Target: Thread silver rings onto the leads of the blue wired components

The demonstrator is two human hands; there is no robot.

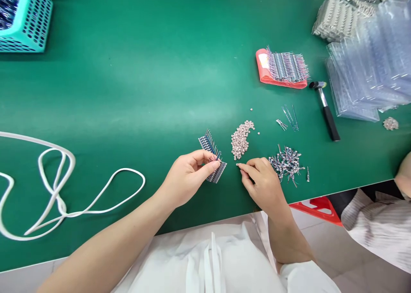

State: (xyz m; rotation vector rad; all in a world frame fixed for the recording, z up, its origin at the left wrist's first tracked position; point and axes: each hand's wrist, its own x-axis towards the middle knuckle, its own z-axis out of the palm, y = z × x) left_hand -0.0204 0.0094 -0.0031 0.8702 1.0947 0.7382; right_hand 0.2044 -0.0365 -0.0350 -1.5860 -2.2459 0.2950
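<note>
Between thumb and fingers, my left hand [189,173] grips a strip of small dark blue parts with thin wire leads [219,173]. Its upper end sticks out above my fingers, leads pointing up and to the right. My right hand [263,182] pinches a tiny pale bead-like piece [237,164] at its fingertips, just below a loose pile of similar small pale pieces [240,140]. To the right of that hand lies a heap of short parts with wire ends [287,162].
A hammer [326,109], a red wrap with rows of wired parts [282,68] and clear plastic trays [359,75] lie to the right. A white cord [61,203] loops at left. A turquoise basket [35,23] stands top left. Another person's sleeve [379,233] shows at lower right.
</note>
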